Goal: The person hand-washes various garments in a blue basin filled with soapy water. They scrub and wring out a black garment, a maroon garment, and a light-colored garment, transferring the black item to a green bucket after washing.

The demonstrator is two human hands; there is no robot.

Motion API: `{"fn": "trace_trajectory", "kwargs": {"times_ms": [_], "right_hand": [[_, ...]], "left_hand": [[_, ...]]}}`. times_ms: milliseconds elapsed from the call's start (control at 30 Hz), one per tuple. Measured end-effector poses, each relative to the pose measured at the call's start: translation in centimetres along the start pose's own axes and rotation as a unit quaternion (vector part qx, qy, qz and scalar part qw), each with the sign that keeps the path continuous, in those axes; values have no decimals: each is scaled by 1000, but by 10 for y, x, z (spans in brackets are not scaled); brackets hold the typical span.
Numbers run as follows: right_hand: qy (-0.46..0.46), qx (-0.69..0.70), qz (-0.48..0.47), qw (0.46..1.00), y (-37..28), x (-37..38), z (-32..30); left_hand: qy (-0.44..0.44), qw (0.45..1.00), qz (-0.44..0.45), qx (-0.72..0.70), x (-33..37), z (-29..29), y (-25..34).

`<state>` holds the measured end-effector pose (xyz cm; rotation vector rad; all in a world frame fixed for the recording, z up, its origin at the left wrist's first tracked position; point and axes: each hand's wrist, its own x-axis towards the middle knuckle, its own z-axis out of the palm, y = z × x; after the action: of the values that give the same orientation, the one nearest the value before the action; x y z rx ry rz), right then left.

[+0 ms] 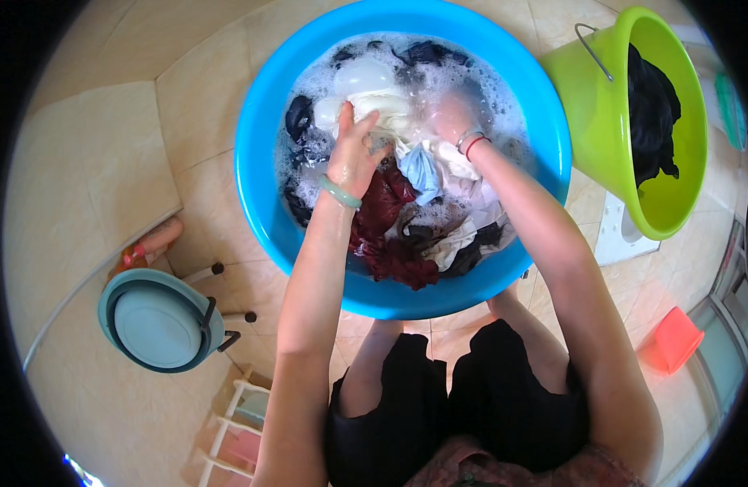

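Observation:
A wide blue basin [256,174] holds soapy water and soaked clothes. My left hand [359,154], a pale green bangle at its wrist, is above the suds with fingers spread, holding nothing that I can see. Beside its fingertips a white garment [382,109] bulges out of the foam. My right hand [457,118] dips into the water at the white cloth's right end; suds and blur hide its fingers. Between my wrists lie a light blue cloth [420,174] and a dark red garment [382,201]. Dark clothes [299,116] float along the basin's left side.
A lime green bucket [581,101] with a black garment [651,114] inside leans at the right. Left of my arm are a grey-green folding basin [159,325] and a white rack [224,430]. A coral-coloured container [672,341] stands at the lower right on tiles.

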<state>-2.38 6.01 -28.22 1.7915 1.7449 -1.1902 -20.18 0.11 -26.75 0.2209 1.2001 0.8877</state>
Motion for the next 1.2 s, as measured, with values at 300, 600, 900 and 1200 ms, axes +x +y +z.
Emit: {"fn": "trace_trajectory", "kwargs": {"times_ms": [300, 600, 900, 1200], "right_hand": [[331, 118, -502, 790, -68, -150, 46], [506, 95, -512, 687, -99, -163, 28], [441, 225, -538, 682, -70, -134, 7], [497, 100, -355, 785, 0, -52, 9]], "left_hand": [[-200, 949, -85, -228, -22, 8, 21], [-221, 946, -21, -236, -19, 24, 17], [-124, 970, 153, -145, -55, 40, 17], [118, 973, 153, -126, -62, 39, 4]]}}
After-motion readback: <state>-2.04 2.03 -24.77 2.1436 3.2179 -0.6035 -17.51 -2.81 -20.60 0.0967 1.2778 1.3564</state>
